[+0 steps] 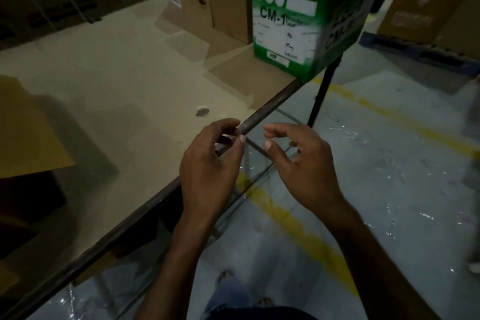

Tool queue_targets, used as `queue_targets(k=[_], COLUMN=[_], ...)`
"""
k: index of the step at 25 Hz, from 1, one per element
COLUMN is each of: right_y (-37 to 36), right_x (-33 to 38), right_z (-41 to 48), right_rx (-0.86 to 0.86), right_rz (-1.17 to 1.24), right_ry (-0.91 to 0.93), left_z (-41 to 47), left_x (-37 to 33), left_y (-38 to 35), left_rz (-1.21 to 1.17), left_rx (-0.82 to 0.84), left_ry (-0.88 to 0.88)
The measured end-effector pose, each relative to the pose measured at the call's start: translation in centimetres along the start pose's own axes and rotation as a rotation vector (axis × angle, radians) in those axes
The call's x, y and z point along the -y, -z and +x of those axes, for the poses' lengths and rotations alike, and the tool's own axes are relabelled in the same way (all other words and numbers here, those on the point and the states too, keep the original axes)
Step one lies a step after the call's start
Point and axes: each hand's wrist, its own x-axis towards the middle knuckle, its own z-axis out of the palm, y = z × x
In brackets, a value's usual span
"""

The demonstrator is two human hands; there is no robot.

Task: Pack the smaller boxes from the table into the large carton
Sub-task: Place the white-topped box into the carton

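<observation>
Both hands empty. Left hand (210, 161) and right hand (304, 163) hover over the table's near edge, fingers loosely curled, nothing gripped. Left fingertips are just beside the edge rail; can't tell if they touch it.

Green box (293, 21) is at 1 o'clock from the hands, well apart, sitting on the far corner of the table (117, 73). Its lower near corner is right at the edge, possibly overhanging. The long axis runs away from me toward 1 o'clock, with the short "CM-1" end facing the hands. The right hand is nearer.

Box looks: green and white print, striped white top with a dark seam between closed flaps, handwriting on the label, upper edge scuffed.

Open carton (26, 132) at 9 o'clock, brown flap up. It's likely the target, so the box would travel right to left.
</observation>
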Motion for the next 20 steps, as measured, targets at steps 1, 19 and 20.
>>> queue_targets(k=[1, 19, 20], right_y=[0.2, 4.7, 4.7], right_x=[-1.2, -16.6, -17.4], right_z=[1.1, 34.5, 36.3], right_rx=[-0.013, -0.326, -0.318], right_rz=[-0.015, -0.334, -0.297], right_ry=[-0.007, -0.054, -0.104], left_z=[1.3, 40.5, 42.9], left_x=[0.1, 0.6, 0.7], left_y=[-1.3, -21.0, -22.2], left_rz=[-0.01, -0.323, -0.314], left_rx=[0.015, -0.016, -0.016], left_ry=[-0.006, 0.087, 0.096])
